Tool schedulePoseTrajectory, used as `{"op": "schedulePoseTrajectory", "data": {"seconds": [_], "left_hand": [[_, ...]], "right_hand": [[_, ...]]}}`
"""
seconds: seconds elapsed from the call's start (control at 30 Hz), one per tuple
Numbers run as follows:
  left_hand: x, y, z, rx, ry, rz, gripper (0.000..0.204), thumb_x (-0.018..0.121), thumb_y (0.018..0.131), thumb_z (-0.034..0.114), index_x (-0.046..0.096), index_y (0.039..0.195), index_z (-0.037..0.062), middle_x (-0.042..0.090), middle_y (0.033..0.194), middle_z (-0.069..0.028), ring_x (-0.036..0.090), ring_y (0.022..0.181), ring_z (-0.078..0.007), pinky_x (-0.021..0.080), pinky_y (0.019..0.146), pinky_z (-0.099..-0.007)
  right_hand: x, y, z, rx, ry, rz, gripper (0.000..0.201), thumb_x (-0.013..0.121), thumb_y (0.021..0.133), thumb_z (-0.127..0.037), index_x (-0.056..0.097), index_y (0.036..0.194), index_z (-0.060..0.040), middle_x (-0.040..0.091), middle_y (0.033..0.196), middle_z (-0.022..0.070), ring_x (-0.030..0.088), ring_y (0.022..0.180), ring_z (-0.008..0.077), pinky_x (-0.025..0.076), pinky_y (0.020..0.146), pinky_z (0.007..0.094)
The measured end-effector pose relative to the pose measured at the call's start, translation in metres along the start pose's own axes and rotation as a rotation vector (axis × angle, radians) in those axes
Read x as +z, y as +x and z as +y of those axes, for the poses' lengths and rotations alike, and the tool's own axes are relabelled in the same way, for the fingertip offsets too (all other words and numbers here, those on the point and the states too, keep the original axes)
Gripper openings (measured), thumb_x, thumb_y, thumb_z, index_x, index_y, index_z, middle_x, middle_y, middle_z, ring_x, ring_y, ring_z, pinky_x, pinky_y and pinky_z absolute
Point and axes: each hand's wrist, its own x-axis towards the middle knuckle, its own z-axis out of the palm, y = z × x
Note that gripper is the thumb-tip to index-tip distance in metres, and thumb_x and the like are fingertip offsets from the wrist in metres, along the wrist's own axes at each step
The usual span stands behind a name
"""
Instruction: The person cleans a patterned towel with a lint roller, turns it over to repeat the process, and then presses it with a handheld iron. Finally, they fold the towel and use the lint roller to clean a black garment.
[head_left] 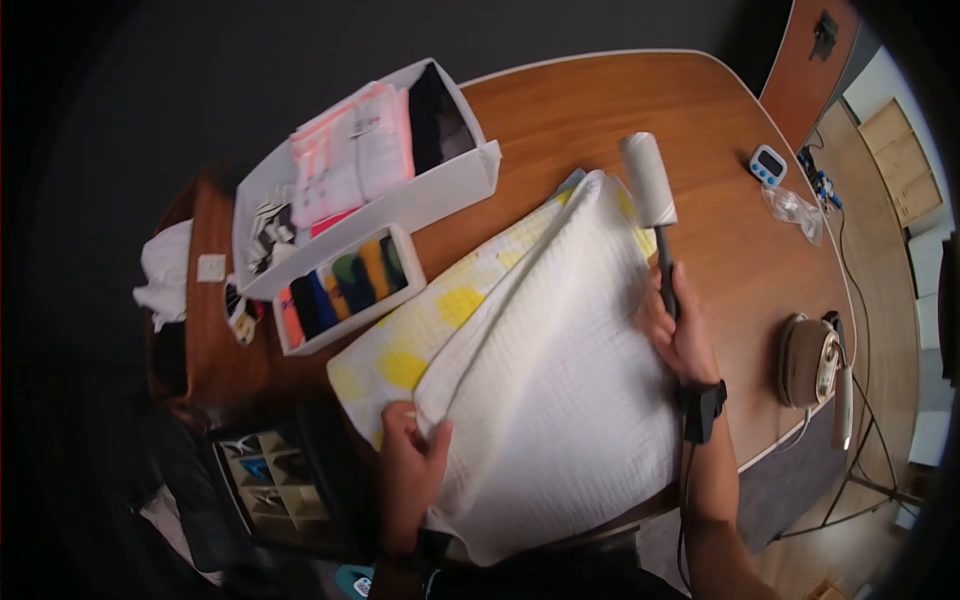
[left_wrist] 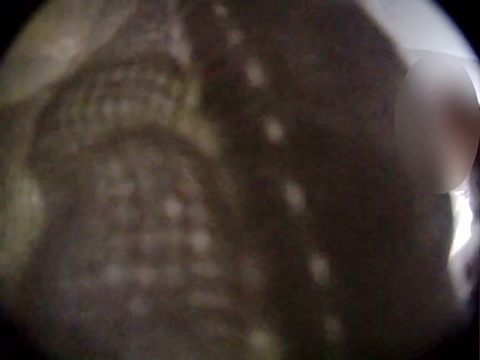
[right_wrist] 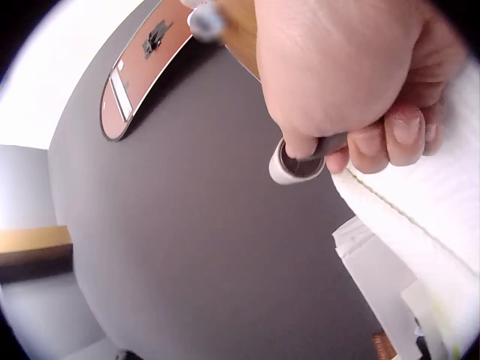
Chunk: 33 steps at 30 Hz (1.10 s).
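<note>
A white cloth (head_left: 570, 400) with a yellow-patterned side (head_left: 440, 310) lies partly folded over the table's front part. At its left edge the left hand (head_left: 412, 470) pinches the fabric between thumb and fingers. The right hand (head_left: 680, 325) grips the dark handle of a lint roller (head_left: 648, 180), its white roll pointing away above the cloth's right edge. In the right wrist view the right hand (right_wrist: 345, 75) is curled round that handle, with the roll's end (right_wrist: 289, 166) beyond it. The left wrist view is dark and blurred, showing only close-up fabric.
A white box (head_left: 400, 195) of folded textiles and a smaller box (head_left: 415, 275) of rolled items stand at the left, beside a brown bag (head_left: 215, 330). On the right are a timer (head_left: 768, 165), crumpled clear plastic (head_left: 793, 214) and a beige appliance (head_left: 803, 365) with a cord.
</note>
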Motion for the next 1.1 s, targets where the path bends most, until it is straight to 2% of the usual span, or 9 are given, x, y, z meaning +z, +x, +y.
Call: {"op": "schedulePoseTrajectory", "data": {"seconds": [0.23, 0.4, 0.5, 0.7, 0.83, 0.9, 0.97, 1.03, 1.1], "left_hand": [[0.015, -0.001, -0.033, -0.051, -0.194, -0.019, 0.044, 0.078, 0.09, 0.013, 0.051, 0.121, -0.0009, 0.053, 0.103, -0.0123, 0.053, 0.093, -0.0214, 0.046, 0.086, -0.0359], [0.016, -0.009, -0.045, 0.0, -0.236, 0.041, 0.032, 0.073, 0.094, 0.014, 0.056, 0.116, -0.0021, 0.058, 0.104, -0.0124, 0.057, 0.093, -0.0203, 0.048, 0.082, -0.0344], [0.003, -0.022, -0.002, 0.069, -0.52, 0.001, 0.022, 0.069, 0.097, 0.013, 0.06, 0.11, -0.0015, 0.063, 0.099, -0.0138, 0.061, 0.088, -0.0243, 0.048, 0.077, -0.035], [0.035, -0.063, 0.073, 0.811, -0.116, 0.216, 0.014, 0.067, 0.089, 0.005, 0.066, 0.103, 0.0017, 0.064, 0.096, -0.0134, 0.059, 0.092, -0.0386, 0.049, 0.081, -0.0444], [0.117, -0.148, 0.075, 1.071, -0.123, -0.407, 0.027, 0.065, 0.095, 0.022, 0.066, 0.115, 0.0033, 0.063, 0.101, -0.0151, 0.061, 0.101, -0.0361, 0.049, 0.089, -0.0453], [0.088, -0.18, 0.066, 0.986, -0.265, -0.878, 0.038, 0.066, 0.097, 0.03, 0.064, 0.124, 0.0041, 0.065, 0.108, -0.0168, 0.062, 0.108, -0.0351, 0.049, 0.094, -0.044], [0.043, -0.183, 0.052, 0.845, -0.432, -1.017, 0.037, 0.073, 0.095, 0.024, 0.067, 0.124, 0.003, 0.071, 0.113, -0.0147, 0.07, 0.101, -0.0282, 0.054, 0.089, -0.0372], [0.003, -0.187, 0.026, 0.572, -0.567, -0.753, 0.029, 0.075, 0.094, 0.015, 0.069, 0.119, 0.0011, 0.073, 0.11, -0.0099, 0.07, 0.099, -0.0206, 0.054, 0.086, -0.0326], [-0.009, -0.176, -0.007, 0.67, -0.346, -0.08, 0.022, 0.072, 0.092, 0.007, 0.068, 0.113, 0.0001, 0.07, 0.106, -0.0144, 0.068, 0.099, -0.031, 0.053, 0.089, -0.0372]], "right_hand": [[0.011, -0.006, 0.006, -0.028, -0.314, 0.061, 0.034, 0.039, 0.112, -0.038, 0.051, 0.118, -0.006, 0.042, 0.057, -0.0005, 0.039, 0.047, 0.0087, 0.033, 0.047, 0.024], [0.014, -0.002, 0.012, -0.108, -0.356, 0.01, 0.022, 0.044, 0.111, -0.029, 0.046, 0.118, -0.0085, 0.063, 0.083, 0.0131, 0.059, 0.068, 0.0193, 0.047, 0.068, 0.0321], [0.03, -0.001, 0.01, -0.04, -0.19, 0.228, 0.013, 0.047, 0.108, -0.021, 0.048, 0.116, -0.0109, 0.045, 0.069, 0.0012, 0.048, 0.058, 0.0153, 0.044, 0.06, 0.0312], [0.049, -0.049, -0.001, -0.072, -0.461, -0.139, 0.022, 0.052, 0.108, -0.028, 0.052, 0.095, -0.0107, 0.04, 0.065, -0.0045, 0.034, 0.05, 0.0067, 0.032, 0.049, 0.0254], [0.065, -0.126, -0.042, -0.267, -1.005, 0.334, 0.031, 0.062, 0.105, -0.031, 0.055, 0.081, -0.0118, 0.042, 0.066, -0.0093, 0.033, 0.052, 0.0014, 0.027, 0.047, 0.0237], [0.04, -0.154, -0.063, -0.338, -1.02, 0.468, 0.033, 0.063, 0.105, -0.033, 0.057, 0.082, -0.0097, 0.04, 0.067, -0.0104, 0.032, 0.056, 0.001, 0.024, 0.05, 0.0241], [0.031, -0.178, -0.07, -0.381, -1.159, 0.585, 0.035, 0.061, 0.106, -0.034, 0.058, 0.085, -0.0067, 0.041, 0.067, -0.0092, 0.033, 0.06, 0.0016, 0.024, 0.051, 0.0243], [0.042, -0.2, -0.054, -0.325, -1.116, 0.628, 0.034, 0.06, 0.106, -0.032, 0.058, 0.088, -0.0044, 0.039, 0.066, -0.0073, 0.035, 0.061, 0.0038, 0.026, 0.053, 0.0248], [0.032, -0.211, -0.029, -0.367, -1.178, 0.559, 0.031, 0.058, 0.107, -0.03, 0.059, 0.094, -0.0015, 0.044, 0.065, -0.0026, 0.038, 0.061, 0.0069, 0.032, 0.053, 0.0284]]}}
